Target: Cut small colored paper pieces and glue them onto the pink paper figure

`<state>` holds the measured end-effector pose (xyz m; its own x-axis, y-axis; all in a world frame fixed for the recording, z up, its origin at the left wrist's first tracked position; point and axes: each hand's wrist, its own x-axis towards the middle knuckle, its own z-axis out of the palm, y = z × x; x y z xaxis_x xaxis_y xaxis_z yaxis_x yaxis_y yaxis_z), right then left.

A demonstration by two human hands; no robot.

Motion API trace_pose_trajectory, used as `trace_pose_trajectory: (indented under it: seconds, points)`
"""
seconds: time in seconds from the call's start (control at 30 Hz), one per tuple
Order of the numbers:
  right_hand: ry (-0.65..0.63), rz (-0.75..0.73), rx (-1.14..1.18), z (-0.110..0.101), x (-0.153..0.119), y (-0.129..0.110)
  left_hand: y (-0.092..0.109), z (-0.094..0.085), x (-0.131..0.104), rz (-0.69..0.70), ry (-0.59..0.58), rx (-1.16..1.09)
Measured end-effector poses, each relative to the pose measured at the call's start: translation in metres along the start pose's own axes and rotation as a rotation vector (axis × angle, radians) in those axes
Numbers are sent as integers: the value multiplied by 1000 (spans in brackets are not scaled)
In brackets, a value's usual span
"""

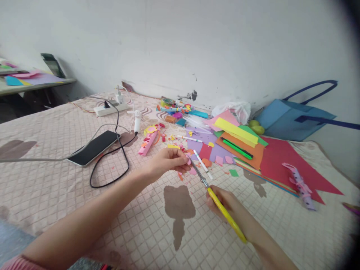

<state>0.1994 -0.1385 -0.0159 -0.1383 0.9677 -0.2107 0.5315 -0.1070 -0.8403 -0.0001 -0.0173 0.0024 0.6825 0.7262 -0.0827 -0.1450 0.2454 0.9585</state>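
Between the thumb and fingers of my left hand (171, 160) is a small piece of pink paper (188, 159). My right hand (222, 202) grips a pair of scissors (225, 213) with yellow handles. Their metal blades point up and left, with the tips at the pink piece. Whether the blades are cutting into it I cannot tell. Just beyond lie white markers (203, 164) and pink and orange paper scraps (219, 160). A rolled pink paper tube (149, 142) with a yellow flower shape lies to the left.
Coloured paper sheets (284, 161) and a green cutter knife (237, 148) lie at the right, near a decorated purple roll (302, 187). A blue bag (292, 118) stands behind. At the left are a black phone-like device (95, 148), a looping cable (123, 172) and a power strip (111, 108).
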Motion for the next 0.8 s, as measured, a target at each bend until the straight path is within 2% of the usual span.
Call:
trace_pose_trajectory:
  seconds: [0.17, 0.4, 0.53, 0.8]
  points:
    - [-28, -4, -2, -1, 1, 3, -1, -4, 1, -9, -21, 10]
    - [34, -5, -64, 0, 1, 4, -3, -6, 2, -8, -28, -5]
    - [46, -14, -87, 2, 1, 5, -2, -3, 2, -12, -8, 2]
    - [53, -2, 13, 6, 0, -3, -1, 6, -1, -12, 56, -61]
